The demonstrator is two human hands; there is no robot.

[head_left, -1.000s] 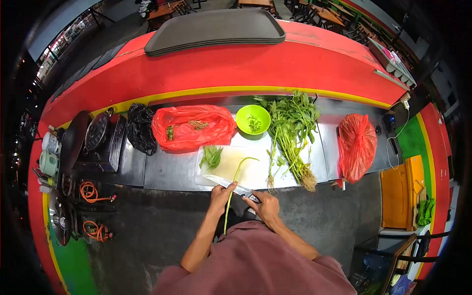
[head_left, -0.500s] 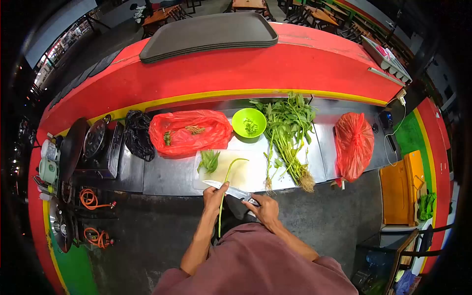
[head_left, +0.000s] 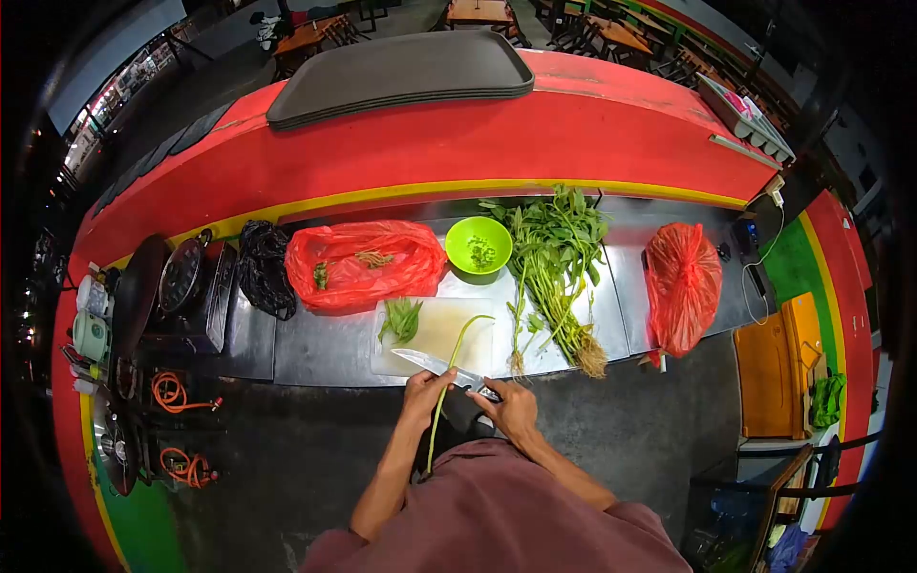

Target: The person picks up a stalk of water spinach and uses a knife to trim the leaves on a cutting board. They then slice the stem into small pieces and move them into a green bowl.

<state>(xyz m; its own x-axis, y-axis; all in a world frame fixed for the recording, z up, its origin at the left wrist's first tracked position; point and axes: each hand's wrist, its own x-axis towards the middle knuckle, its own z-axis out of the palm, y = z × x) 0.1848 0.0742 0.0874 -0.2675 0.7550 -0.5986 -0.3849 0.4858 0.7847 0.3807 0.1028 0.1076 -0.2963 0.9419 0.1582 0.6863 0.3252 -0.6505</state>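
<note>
A kitchen knife [head_left: 428,363] is gripped by its dark handle in the right hand [head_left: 514,409], while a long green stem [head_left: 458,342] is pinched in the left hand [head_left: 423,396] and crossed by the blade, though whether the two touch cannot be told. The stem's upper end is held out over a white cutting board [head_left: 444,331], on which green leaves [head_left: 401,321] are laid. Beyond, on the steel counter [head_left: 325,349], an opened red plastic bag [head_left: 368,288], a lime-green bowl [head_left: 460,235] and a rooted bundle of leafy greens [head_left: 559,272] are set.
</note>
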